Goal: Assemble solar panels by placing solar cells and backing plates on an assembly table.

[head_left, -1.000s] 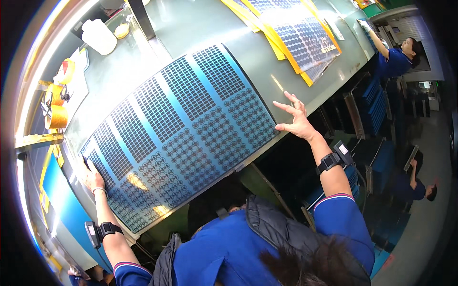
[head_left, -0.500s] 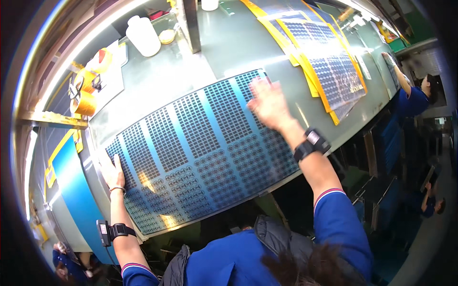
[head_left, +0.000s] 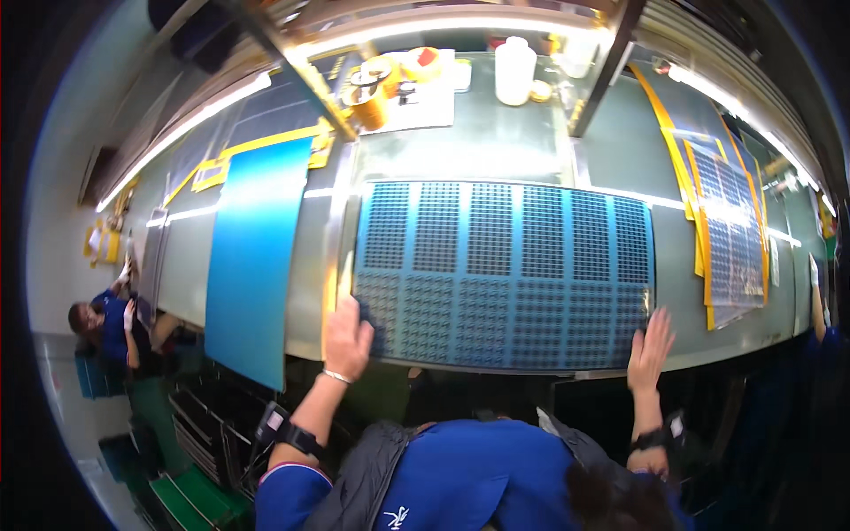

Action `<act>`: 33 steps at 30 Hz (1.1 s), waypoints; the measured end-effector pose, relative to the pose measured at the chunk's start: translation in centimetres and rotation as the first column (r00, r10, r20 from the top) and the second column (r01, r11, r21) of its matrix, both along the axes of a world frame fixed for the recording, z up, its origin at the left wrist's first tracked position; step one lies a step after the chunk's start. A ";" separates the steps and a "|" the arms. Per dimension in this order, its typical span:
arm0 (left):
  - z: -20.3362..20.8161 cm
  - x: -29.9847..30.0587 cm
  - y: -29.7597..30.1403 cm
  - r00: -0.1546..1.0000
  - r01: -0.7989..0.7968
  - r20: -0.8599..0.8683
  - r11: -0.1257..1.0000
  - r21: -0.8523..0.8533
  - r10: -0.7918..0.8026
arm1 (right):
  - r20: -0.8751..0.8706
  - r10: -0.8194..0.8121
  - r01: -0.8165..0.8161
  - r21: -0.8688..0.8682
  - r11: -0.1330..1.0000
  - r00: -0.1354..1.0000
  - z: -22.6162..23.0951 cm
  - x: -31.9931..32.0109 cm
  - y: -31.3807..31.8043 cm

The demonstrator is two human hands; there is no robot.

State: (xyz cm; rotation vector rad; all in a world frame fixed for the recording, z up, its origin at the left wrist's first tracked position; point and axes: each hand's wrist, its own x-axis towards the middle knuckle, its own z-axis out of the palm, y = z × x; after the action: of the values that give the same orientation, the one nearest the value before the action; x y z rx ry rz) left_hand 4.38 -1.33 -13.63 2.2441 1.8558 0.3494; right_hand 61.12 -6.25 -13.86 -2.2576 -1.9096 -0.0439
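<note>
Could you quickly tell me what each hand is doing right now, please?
Left hand: open, flat on the near left corner of the blue grid panel.
Right hand: open, fingers spread, at the panel's near right corner.

One head-worn fisheye view looks steeply down from close above. It faces the long grey-green metal workbench (head_left: 496,146), its edges bending toward the rim.

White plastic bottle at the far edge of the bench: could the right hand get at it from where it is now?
Probably yes, with a long lean. The right hand lies at the near edge of the blue perforated sheet; the white bottle stands beyond bare bench, nothing blocking.
</note>
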 end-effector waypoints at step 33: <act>3.7 2.9 0.6 0.601 -0.338 0.691 0.911 -0.235 0.402 | 0.124 0.521 -0.523 0.400 0.752 0.845 17.0 -13.2 25.3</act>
State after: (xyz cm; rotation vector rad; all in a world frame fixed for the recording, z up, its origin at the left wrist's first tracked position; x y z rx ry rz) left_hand 7.30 -0.75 -9.89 1.2936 1.7723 1.0461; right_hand 47.96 19.07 3.16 -1.3941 -2.2057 -0.3483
